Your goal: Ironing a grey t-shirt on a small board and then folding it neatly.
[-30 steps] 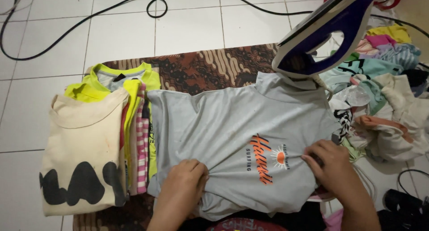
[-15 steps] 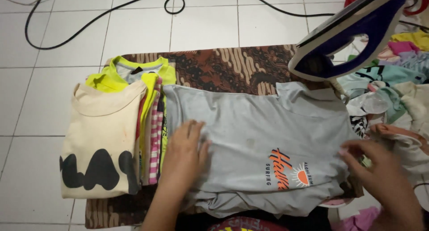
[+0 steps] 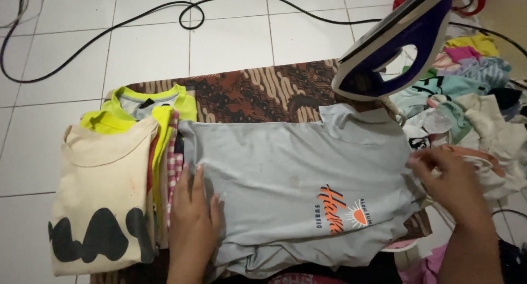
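White tiled floor point(image 3: 230, 48) underfoot, dimly lit; a black cable point(image 3: 164, 12) loops across it, and a brown patterned mat point(image 3: 258, 92) lies spread out.

Shirt point(image 3: 296, 180) lies between folded stack point(image 3: 104, 196) (left) and iron point(image 3: 395, 42).

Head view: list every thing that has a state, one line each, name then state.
Grey T-shirt: spread flat on the patterned cloth, print up.
Iron: stood on its heel, untouched.
Cream shirt: folded, on top of a pile.
Black cord: looped on the tiles.
Left hand: flat on the T-shirt's edge.
Right hand: pinching its other edge.
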